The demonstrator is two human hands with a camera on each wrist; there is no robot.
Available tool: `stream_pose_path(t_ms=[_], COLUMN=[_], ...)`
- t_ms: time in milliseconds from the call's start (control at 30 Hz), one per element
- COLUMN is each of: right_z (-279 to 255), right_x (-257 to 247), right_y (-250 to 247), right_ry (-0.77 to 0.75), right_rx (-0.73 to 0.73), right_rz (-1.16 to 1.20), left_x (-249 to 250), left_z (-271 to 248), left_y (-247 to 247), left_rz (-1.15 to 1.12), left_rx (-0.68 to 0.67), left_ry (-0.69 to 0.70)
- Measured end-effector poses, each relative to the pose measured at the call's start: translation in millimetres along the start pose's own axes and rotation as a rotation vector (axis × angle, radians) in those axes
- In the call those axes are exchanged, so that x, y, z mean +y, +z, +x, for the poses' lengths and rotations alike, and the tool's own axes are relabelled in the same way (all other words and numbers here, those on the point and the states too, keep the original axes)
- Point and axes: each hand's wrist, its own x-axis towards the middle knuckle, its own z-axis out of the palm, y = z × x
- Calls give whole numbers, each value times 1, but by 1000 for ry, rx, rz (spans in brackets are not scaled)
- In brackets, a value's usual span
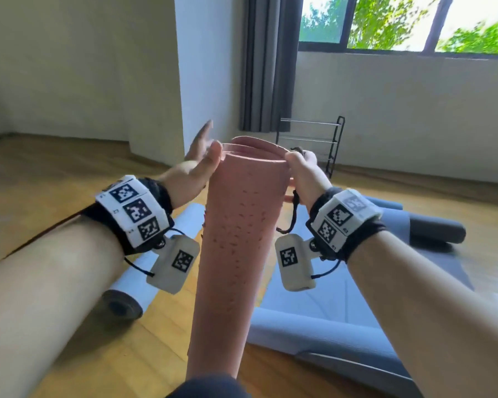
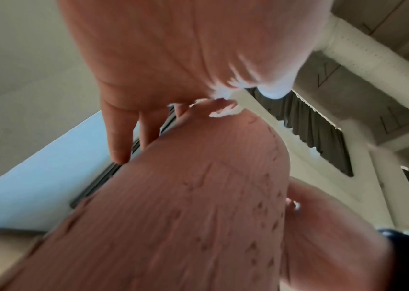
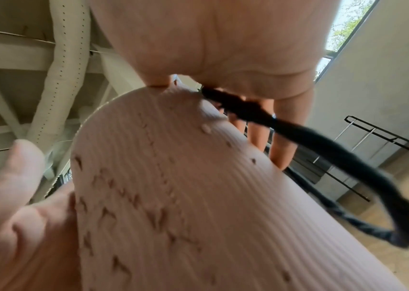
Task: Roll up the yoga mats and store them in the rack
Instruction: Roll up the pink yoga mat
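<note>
Head view: the pink mat (image 1: 236, 225), already rolled, stands upright between both hands — the left hand (image 1: 197, 165) flat against its top with fingers straight, the right hand (image 1: 304, 175) pinching the rim and a black strap (image 1: 292, 219).

Left wrist view: its fingers (image 2: 119, 137) are spread along the roll.

Right wrist view: the strap (image 3: 322, 145) hangs loose (not yet looped), so binding seems next, then the rack (image 1: 314, 142) by the wall.

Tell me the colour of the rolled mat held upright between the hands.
Dusty pink rolled mat, ribbed with small nicks; clearest in the head view.
</note>
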Motion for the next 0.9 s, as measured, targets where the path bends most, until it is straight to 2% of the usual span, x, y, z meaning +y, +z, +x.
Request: stream_pose_path(t_ms=[67,133,267,400,567,667,767,900], right_z=[-5,-7,-13,-24,-26,-25,-29,-32], right_x=[-5,-5,2,-4,-29,-32,-25,-22], right_y=[8,12,10,7,6,17,25,27], right_ry=[-28,-45,-85,-80,-65,-168,-239,-227], right_rx=[-39,-61,-33,-79,-170,-163,-158,-152], right_rz=[-47,-51,-59,-102,-198,-176,-216,-210], left_x=[5,5,-5,-7,15,33,30,18], left_z=[-1,-5,-15,-25,-31,-28,-30,-33], left_y=[-10,-8,1,-3,-32,-33,-23,-27], left_rz=[136,210,182,182,382,408,316,252], left_rx=[-37,-2,122,112,-20,44,160,143], left_ry=[63,114,171,202,150,76,22,7])
